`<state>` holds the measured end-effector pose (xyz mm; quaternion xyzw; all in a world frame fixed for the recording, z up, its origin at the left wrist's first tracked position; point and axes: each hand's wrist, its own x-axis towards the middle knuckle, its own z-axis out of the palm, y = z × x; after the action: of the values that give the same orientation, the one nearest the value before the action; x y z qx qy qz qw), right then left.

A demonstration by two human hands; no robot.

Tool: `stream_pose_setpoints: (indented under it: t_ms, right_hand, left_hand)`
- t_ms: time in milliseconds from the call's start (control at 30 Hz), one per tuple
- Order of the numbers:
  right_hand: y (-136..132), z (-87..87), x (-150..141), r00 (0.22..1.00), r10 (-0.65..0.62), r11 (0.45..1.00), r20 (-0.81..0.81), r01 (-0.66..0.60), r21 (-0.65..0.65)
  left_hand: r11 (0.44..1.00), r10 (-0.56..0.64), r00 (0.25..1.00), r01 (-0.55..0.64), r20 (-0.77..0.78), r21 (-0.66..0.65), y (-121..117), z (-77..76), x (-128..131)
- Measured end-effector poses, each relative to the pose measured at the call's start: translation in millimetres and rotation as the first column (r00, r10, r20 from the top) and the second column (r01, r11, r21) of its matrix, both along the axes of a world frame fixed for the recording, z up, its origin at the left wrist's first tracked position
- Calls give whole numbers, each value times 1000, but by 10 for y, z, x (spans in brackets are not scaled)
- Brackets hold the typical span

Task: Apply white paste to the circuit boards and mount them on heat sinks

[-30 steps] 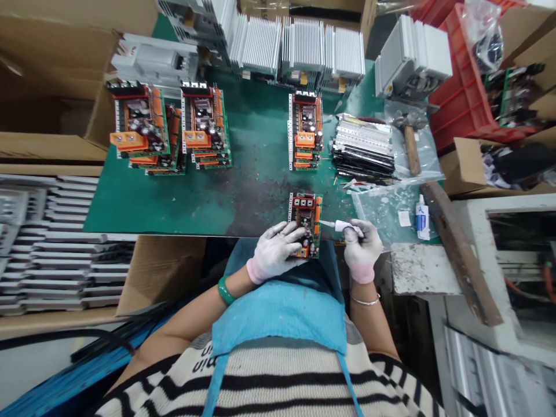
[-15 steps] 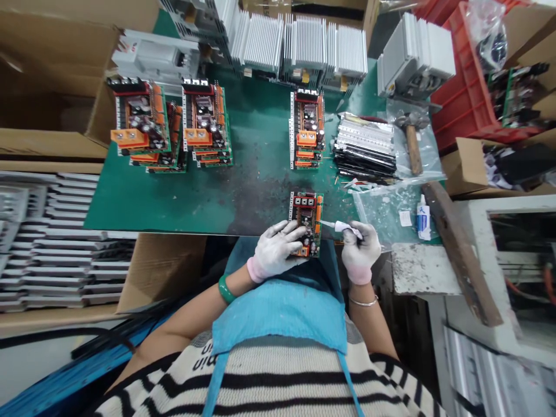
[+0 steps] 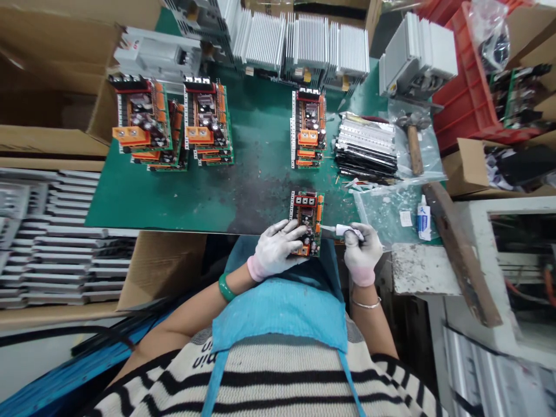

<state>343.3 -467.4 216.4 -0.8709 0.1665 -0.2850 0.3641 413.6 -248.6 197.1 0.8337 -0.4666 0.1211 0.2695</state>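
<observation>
A circuit board (image 3: pixel 309 211) with orange and black parts lies at the near edge of the green table, its lower end reaching past the edge. My left hand (image 3: pixel 278 249), in a white glove, holds it from the left with fingers across its face, hiding part of it. To the right, my gloved right hand (image 3: pixel 364 250) is closed around a small white tube (image 3: pixel 342 230). The tube's thin pale nozzle points left at the board's right edge, by the orange strip; whether the tip touches cannot be made out.
Stacked circuit boards stand farther back at left (image 3: pixel 208 124) and centre (image 3: pixel 309 124). Right of centre lie a pile of metal strips (image 3: pixel 365 145), a hammer (image 3: pixel 414 145) and another tube (image 3: pixel 423 219). Finned heat sinks (image 3: pixel 263 43) line the back. A wooden bar (image 3: pixel 463 255) lies at right.
My right hand and the tube have shifted slightly right, the nozzle a little lower along the board's edge. My left hand stays on the board.
</observation>
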Motion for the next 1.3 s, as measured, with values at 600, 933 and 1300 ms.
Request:
stream_pose_setpoints:
  t_ms: [600, 933, 1300]
  right_hand:
    - [-59, -32, -56, 996, 83, 996, -30, -84, -21]
    - [-39, -34, -130, 989, 146, 977, 37, -138, -160]
    - [-59, -11, -203, 994, 45, 996, 100, -37, -81]
  left_hand:
    - [999, -8, 995, 11, -95, 33, 15, 8, -3]
    - [999, -14, 993, 19, -121, 33, 2, 33, 4]
    - [997, -15, 998, 10, -65, -79, 54, 139, 26]
